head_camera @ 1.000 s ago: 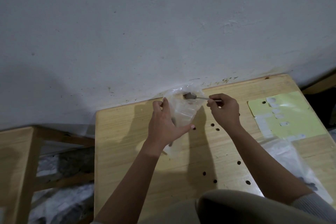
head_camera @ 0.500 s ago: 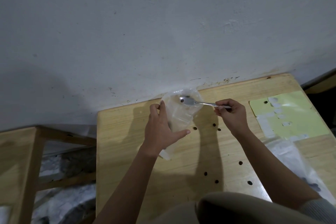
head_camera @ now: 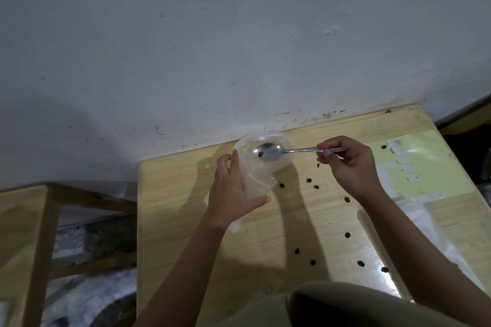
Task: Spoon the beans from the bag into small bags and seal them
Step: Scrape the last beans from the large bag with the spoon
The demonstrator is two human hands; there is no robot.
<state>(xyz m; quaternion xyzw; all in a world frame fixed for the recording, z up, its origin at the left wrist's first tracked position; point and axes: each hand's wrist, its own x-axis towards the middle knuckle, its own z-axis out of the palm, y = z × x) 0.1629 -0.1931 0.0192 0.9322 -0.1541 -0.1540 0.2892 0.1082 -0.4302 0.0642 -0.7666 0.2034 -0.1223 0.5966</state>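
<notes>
My left hand (head_camera: 231, 194) holds a small clear plastic bag (head_camera: 256, 175) upright on the wooden table (head_camera: 186, 220), its mouth open toward the wall. My right hand (head_camera: 348, 164) pinches the handle of a metal spoon (head_camera: 268, 152). The spoon's bowl sits level over the bag's mouth with one dark bean in it. Several dark beans (head_camera: 316, 186) lie scattered on the table between and below my hands. A larger clear bag (head_camera: 425, 223) lies flat at the right, partly under my right forearm.
A yellow-green sheet (head_camera: 430, 167) with small white labels lies at the table's right end. The wall runs along the table's far edge. A wooden frame (head_camera: 39, 220) stands to the left, with crumpled plastic on the floor below it.
The spoon has risen out of the small bag's mouth and turned level, showing its bowl. My right hand has drawn back to the right. My left hand keeps holding the bag.
</notes>
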